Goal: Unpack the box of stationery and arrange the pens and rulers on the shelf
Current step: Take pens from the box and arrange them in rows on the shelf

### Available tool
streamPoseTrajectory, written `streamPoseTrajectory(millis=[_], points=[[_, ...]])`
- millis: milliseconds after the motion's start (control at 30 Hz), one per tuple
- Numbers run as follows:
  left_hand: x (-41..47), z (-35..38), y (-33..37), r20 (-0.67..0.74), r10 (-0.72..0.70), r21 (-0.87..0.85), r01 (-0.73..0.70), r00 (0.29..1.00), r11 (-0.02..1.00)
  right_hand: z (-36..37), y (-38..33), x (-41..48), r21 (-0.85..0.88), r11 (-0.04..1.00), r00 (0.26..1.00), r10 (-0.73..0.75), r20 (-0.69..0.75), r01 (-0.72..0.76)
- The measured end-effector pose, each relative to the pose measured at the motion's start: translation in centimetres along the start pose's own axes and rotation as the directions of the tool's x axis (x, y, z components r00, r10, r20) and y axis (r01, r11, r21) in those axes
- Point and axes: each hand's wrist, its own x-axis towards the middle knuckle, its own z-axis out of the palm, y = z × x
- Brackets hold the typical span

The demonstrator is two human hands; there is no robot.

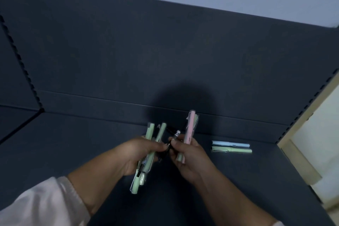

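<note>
My left hand (139,154) grips a bundle of pale green pens (150,152) in clear sleeves, held upright over the dark shelf (73,152). My right hand (189,159) holds a pink pen (189,130) with a green one behind it, and its fingertips pinch a small black pen (175,135) between the two hands. A light blue pen (230,144) and a green pen (231,150) lie side by side on the shelf to the right of my hands.
The shelf's dark back panel (165,51) rises behind. Notched uprights run at the left (20,57) and right (308,102). A pale wooden frame (300,161) borders the shelf on the right.
</note>
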Motion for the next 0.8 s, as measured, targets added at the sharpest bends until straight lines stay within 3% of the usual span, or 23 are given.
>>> streamPoseTrajectory(millis=[100, 200, 333, 400, 500, 600, 800], points=[[0.3, -0.3, 0.0, -0.022, 0.058, 0.089, -0.056, 0.998, 0.994, -0.6, 0.1, -0.1, -0.067, 0.998, 1.000, -0.015, -0.008, 0.015], [1.3, -1.2, -0.2, -0.118, 0.142, 0.341, -0.094, 0.983, 0.935, -2.0, -0.3, -0.2, -0.313, 0.947, 0.993, -0.097, -0.072, 0.070], [2.5, -2.0, -0.8, -0.115, 0.198, 0.621, -0.085, 0.974, 0.779, -4.9, -0.9, -0.2, -0.587, 0.797, 0.970, -0.231, -0.082, 0.140], [2.8, -1.9, -0.9, -0.115, 0.216, 0.683, -0.081, 0.970, 0.726, -6.1, -1.0, -0.4, -0.726, 0.665, 0.954, -0.298, -0.043, 0.175], [3.1, -1.3, -0.9, -0.120, 0.269, 0.666, -0.123, 0.956, 0.736, -7.8, -1.5, -0.4, -0.894, 0.401, 0.923, -0.383, 0.036, 0.202], [3.3, -0.5, -0.4, -0.137, 0.288, 0.547, -0.170, 0.948, 0.820, -10.0, -2.7, -0.7, -0.960, 0.176, 0.914, -0.381, 0.136, 0.216], [2.7, 1.5, 0.9, -0.142, 0.258, 0.327, -0.201, 0.956, 0.923, -13.6, -6.0, -1.8, -0.947, 0.202, 0.954, -0.222, 0.202, 0.248]])
